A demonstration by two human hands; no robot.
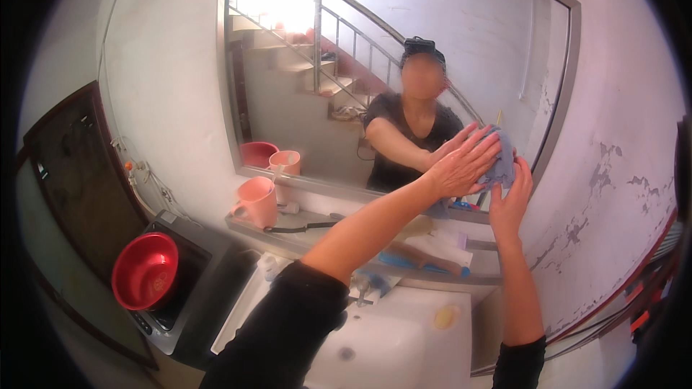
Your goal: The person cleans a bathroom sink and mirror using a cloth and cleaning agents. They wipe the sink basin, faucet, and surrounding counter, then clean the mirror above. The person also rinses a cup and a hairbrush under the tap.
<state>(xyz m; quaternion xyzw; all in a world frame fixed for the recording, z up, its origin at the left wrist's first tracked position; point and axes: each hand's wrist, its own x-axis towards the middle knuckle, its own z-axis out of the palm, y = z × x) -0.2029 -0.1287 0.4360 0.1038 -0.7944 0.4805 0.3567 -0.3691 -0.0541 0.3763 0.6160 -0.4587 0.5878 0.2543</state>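
Observation:
A blue-grey cloth (503,159) lies against the lower right part of a framed wall mirror (481,21). My left hand (465,165) presses it to the glass, palm down with the fingers stretched out. From below, my right hand (512,194) has its fingers and thumb at the cloth's lower right edge; part of that grip is hidden. The mirror shows a reflection of a person in a dark top with a head-worn camera, and a staircase with a metal railing.
Under the mirror, a shelf holds a pink mug (255,202), a blue comb (416,263) and other small items. Below is a white washbasin (378,343) with a faucet (362,292) and yellow soap (446,317). A red basin (146,270) sits on a dark appliance (208,281) at left.

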